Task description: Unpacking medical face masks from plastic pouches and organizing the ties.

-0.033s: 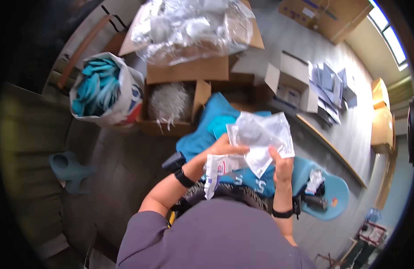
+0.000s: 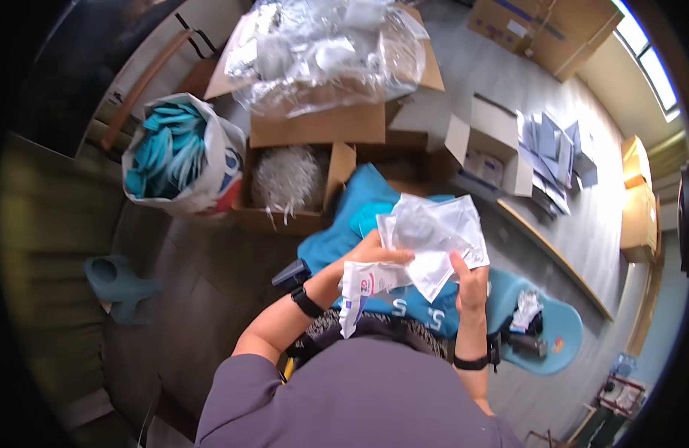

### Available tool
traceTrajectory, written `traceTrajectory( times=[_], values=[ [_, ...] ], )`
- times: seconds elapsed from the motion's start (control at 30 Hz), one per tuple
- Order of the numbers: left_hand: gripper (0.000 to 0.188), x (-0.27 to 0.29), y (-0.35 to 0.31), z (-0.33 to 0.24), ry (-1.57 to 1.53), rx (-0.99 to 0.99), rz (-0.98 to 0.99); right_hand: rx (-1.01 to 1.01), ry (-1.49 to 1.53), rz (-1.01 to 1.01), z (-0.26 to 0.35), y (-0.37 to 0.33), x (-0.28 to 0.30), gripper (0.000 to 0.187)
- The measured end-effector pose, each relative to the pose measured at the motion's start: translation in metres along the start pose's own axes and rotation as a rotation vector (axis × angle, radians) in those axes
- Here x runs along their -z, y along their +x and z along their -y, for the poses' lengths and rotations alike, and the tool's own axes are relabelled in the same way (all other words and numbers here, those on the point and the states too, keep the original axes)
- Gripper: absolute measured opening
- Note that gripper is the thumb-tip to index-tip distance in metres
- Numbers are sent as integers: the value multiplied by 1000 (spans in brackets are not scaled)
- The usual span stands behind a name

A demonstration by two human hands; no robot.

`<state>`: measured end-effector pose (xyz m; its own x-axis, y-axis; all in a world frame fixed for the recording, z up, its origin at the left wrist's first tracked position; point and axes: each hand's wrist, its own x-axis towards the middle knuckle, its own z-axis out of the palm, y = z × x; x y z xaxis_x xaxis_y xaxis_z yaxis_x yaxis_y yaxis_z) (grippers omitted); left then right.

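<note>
A clear and white plastic pouch (image 2: 438,224) is spread between my two hands, above my lap. My left hand (image 2: 382,252) grips its left edge, thumb on top and fingers mostly hidden beneath. On its lower right, my right hand (image 2: 473,284) pinches the pouch with the thumb on top. Below my left hand hangs a crumpled white packet (image 2: 356,291) with red and purple print; how it is held cannot be made out. A turquoise piece (image 2: 368,216) shows behind the pouch, on a blue cloth (image 2: 333,231) over my lap.
Ahead stands a carton of clear plastic packs (image 2: 329,56). To its left is a bag of turquoise items (image 2: 172,149); below is a box of white shreds (image 2: 288,179). Right are an open box (image 2: 494,142), grey folded pieces (image 2: 550,153) and a blue stool (image 2: 561,313).
The whole scene sits slightly lower in the picture. Both hands keep hold of the pouch in nearly the same pose.
</note>
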<state>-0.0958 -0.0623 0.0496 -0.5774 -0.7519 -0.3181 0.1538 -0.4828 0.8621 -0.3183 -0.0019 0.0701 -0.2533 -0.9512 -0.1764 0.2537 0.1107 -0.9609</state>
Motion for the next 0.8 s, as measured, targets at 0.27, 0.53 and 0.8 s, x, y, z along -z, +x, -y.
traceTrajectory(
  times=[0.27,0.53,0.8],
  values=[
    [41,133,50,-115,-124,-496,-68,-259,-62,-70,-19,19,24,26],
    [84,274,171,-291,-397,-189,-1038,-280,-129,-25,-26,12,21,19],
    [31,200,146,-76,627,-351,-802,20,-637,-226,-56,18,51,14]
  ],
)
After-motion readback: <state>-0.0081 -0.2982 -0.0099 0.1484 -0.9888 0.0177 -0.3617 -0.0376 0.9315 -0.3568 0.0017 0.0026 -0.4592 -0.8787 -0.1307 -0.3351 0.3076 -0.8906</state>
